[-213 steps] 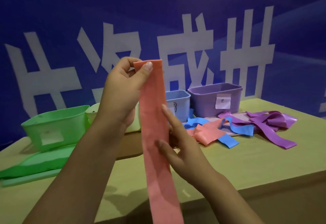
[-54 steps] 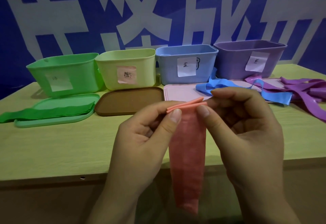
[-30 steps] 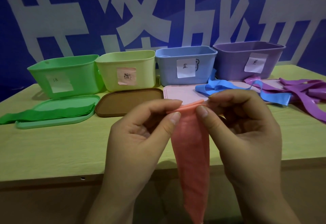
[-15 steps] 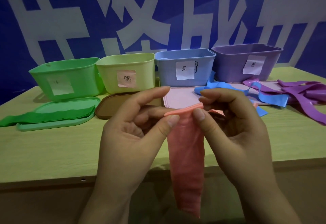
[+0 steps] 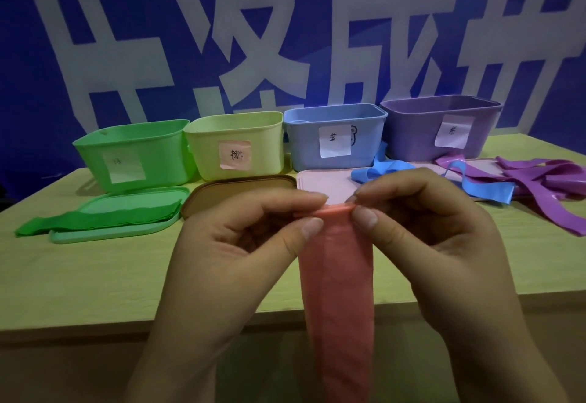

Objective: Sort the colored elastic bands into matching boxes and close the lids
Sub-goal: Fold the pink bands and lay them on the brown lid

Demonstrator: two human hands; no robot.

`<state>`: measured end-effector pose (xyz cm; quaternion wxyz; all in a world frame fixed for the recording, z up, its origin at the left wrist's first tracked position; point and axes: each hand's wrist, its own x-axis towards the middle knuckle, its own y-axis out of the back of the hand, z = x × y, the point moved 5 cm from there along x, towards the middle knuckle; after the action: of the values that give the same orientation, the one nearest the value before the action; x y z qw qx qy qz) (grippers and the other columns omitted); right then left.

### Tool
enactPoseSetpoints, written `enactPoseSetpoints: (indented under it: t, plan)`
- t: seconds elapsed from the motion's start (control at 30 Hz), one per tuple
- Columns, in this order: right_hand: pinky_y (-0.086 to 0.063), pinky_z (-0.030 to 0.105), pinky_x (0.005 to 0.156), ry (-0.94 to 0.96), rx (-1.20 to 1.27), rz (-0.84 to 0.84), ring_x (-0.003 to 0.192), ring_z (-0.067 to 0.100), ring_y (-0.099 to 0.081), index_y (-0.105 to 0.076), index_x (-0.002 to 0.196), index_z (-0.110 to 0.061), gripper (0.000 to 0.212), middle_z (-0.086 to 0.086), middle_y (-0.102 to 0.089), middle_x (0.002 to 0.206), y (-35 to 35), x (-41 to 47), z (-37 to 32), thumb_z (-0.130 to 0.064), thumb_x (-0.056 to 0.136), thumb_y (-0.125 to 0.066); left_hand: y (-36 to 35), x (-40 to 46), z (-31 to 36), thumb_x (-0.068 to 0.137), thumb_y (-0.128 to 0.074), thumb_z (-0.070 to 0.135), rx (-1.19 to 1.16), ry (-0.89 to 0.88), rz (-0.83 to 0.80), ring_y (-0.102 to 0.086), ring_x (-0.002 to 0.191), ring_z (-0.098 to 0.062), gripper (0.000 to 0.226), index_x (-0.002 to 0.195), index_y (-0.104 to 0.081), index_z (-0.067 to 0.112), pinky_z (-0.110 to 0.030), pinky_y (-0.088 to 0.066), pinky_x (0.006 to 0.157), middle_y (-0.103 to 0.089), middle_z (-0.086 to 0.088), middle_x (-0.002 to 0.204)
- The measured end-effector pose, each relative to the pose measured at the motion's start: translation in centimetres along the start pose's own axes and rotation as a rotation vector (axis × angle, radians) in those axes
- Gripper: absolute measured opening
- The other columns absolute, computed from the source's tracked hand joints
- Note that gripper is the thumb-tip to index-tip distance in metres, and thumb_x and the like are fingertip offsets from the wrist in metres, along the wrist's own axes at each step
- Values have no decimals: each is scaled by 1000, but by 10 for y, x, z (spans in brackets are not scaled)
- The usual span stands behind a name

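A folded pink elastic band (image 5: 337, 279) hangs down in front of the table edge. My left hand (image 5: 241, 244) and my right hand (image 5: 421, 234) both pinch its top fold between thumb and fingers. Behind stand four open boxes in a row: green box (image 5: 126, 152), yellow-green box (image 5: 234, 145) with a pink label, blue box (image 5: 333, 136) and purple box (image 5: 440, 126). A green band (image 5: 95, 217) lies across the green lid (image 5: 107, 231). Blue bands (image 5: 475, 183) and purple bands (image 5: 545, 187) lie at the right.
A brown lid (image 5: 234, 188) lies before the yellow-green box and a pale pink lid (image 5: 323, 185) before the blue box. The wooden table (image 5: 79, 275) ends just below my hands. A blue wall with large white characters stands behind the boxes.
The band was held up long and straight, then folded short. Over the last second my fingers have kept shifting along the top fold, and the hands sit slightly closer together.
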<state>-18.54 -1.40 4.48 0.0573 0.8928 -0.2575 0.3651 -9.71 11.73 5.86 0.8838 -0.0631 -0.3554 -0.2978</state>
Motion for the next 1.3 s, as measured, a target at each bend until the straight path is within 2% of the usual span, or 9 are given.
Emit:
enactPoseSetpoints:
  t: [0.17, 0.27, 0.4, 0.67, 0.9, 1.03, 1.13, 1.23, 1.3]
  plan:
    - [-52, 15, 65, 32, -61, -11, 75, 3, -68, -70, 76, -21, 14, -12, -72, 77, 1, 4, -7, -15, 65, -78, 3, 1, 9, 55, -80, 13, 36, 4, 4, -70, 80, -1, 39, 87, -73, 34, -13, -53, 70, -74, 15, 79]
    - [-53, 17, 69, 43, -78, -22, 78, 6, -69, -71, 77, -22, 10, -11, -72, 80, 1, 5, -9, -23, 67, -70, 5, 2, 10, 61, -71, 12, 39, 21, 23, -69, 79, -1, 33, 86, -73, 35, -13, -53, 70, -74, 15, 78]
    - [-55, 19, 70, 12, -92, 6, 78, 7, -69, -72, 76, -23, 16, -10, -73, 78, 1, 5, -7, -14, 64, -78, 5, 1, 11, 61, -71, 14, 58, 32, 30, -70, 78, -3, 30, 84, -73, 33, -14, -54, 69, -75, 13, 78]
    - [-53, 16, 67, -29, -89, -8, 75, 8, -69, -71, 76, -23, 15, -6, -73, 78, 0, 5, -3, -11, 69, -69, 2, 2, 6, 65, -70, 9, 56, 29, 23, -69, 76, -4, 29, 85, -73, 29, -14, -53, 69, -74, 10, 78]
    - [-51, 17, 67, -14, 34, 4, 74, 3, -66, -67, 71, -20, 14, -9, -70, 75, -9, 5, 5, -6, 72, -65, -3, 4, -22, 58, -74, 9, -427, 307, -98, -68, 85, -13, 36, 93, -76, 19, -21, -54, 70, -74, -2, 88]
    - [-49, 15, 69, 18, 42, 19, 78, 3, -64, -69, 80, -30, 25, -11, -69, 80, -12, 5, 8, -6, 75, -65, -7, 4, -26, 61, -76, -3, -426, 337, -128, -70, 86, -15, 31, 86, -78, 14, -22, -54, 72, -75, -6, 89]
    - [-49, 15, 67, 54, -63, 1, 83, 3, -64, -61, 98, -35, 28, -14, -65, 86, -16, 2, 9, -16, 79, -69, -3, 6, -29, 67, -67, 8, -330, 275, -27, -68, 86, -15, 21, 80, -79, 19, -22, -55, 76, -74, -4, 86]
    - [-52, 24, 64, 75, -161, -32, 84, 12, -66, -49, 112, -41, 41, -12, -64, 89, -21, -1, 13, -27, 77, -67, -1, 8, -28, 68, -66, 11, -293, 241, 46, -66, 76, -11, 17, 73, -78, 21, -19, -53, 69, -73, 0, 75]
    - [-49, 22, 60, 79, -176, -24, 76, 8, -63, -48, 107, -42, 40, -15, -63, 83, -22, 0, 16, -23, 79, -69, -2, 8, -28, 67, -67, 10, -291, 243, 46, -66, 72, -10, 15, 72, -77, 21, -18, -52, 65, -72, 0, 73]
